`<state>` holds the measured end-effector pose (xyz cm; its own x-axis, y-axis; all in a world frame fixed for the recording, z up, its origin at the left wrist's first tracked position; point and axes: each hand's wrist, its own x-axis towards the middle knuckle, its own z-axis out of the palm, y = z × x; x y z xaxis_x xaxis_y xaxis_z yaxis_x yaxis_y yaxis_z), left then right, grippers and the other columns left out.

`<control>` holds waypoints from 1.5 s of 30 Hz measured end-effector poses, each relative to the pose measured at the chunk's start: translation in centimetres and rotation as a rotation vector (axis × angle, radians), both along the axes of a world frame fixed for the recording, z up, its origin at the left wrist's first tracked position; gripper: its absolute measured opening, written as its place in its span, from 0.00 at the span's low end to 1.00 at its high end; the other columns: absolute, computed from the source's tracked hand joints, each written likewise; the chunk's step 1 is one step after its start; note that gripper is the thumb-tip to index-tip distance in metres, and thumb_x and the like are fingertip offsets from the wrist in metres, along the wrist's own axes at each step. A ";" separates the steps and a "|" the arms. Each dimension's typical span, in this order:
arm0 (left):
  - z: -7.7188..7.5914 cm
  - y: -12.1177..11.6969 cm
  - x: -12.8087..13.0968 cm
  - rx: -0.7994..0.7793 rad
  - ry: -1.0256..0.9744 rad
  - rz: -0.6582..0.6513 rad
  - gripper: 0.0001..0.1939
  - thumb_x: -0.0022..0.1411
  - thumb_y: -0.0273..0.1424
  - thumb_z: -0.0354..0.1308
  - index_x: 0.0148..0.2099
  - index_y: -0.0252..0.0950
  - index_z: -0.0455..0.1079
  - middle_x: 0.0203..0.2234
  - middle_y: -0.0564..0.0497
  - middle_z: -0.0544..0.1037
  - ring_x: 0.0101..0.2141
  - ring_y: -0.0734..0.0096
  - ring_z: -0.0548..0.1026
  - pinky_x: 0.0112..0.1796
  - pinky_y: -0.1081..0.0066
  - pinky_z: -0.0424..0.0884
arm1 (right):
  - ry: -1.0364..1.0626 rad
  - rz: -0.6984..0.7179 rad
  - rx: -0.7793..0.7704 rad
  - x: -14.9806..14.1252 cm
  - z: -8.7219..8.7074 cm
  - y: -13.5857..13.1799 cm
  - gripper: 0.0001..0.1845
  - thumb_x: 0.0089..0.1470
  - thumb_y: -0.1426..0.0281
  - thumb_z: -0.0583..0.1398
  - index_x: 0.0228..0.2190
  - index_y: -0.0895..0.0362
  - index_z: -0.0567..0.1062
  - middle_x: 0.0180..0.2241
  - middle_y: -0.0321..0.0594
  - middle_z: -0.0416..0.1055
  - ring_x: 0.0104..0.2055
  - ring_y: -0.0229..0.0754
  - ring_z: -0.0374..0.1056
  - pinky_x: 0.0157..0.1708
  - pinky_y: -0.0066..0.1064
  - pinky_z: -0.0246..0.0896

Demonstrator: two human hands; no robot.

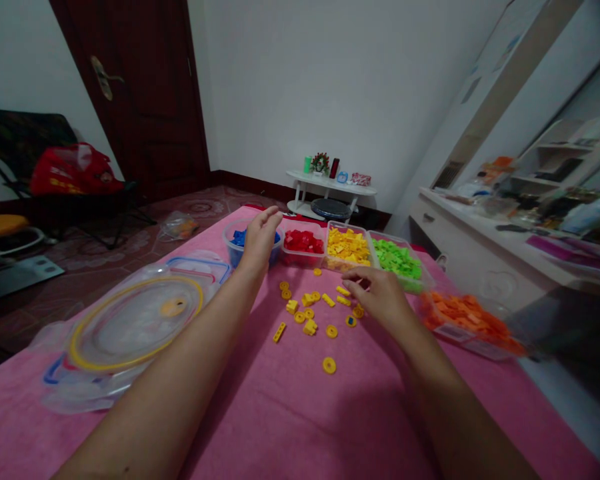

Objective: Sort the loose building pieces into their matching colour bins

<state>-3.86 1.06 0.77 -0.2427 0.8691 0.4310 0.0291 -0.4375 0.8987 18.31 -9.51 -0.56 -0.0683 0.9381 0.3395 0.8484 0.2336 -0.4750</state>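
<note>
Several loose yellow bricks and rings (pixel 310 313) lie scattered on the pink cloth (pixel 290 413). My left hand (pixel 260 239) is raised with fingers stretched out, hovering in front of the tub of blue bricks (pixel 236 239). My right hand (pixel 377 293) hovers over the right edge of the yellow scatter, fingers curled loosely toward the pieces; nothing shows in its grasp. Behind the scatter stand tubs of red bricks (pixel 304 242), yellow bricks (pixel 347 245) and green bricks (pixel 397 260).
A tub of orange bricks (pixel 467 320) sits at the right edge of the cloth. Stacked clear lids (pixel 130 327) lie at the left. A small white table (pixel 330 187), a dark door (pixel 140 93) and a cluttered white dresser (pixel 505 247) surround the area.
</note>
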 end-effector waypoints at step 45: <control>-0.5 -1.0 1.5 -0.255 -0.165 -0.177 0.13 0.60 0.31 0.52 0.44 0.30 0.70 0.36 0.45 0.76 0.40 0.67 0.75 0.46 0.65 0.71 | -0.034 -0.060 0.089 -0.4 -0.7 0.0 0.10 0.49 0.69 0.59 0.34 0.56 0.78 0.26 0.37 0.74 0.27 0.38 0.67 0.28 0.27 0.56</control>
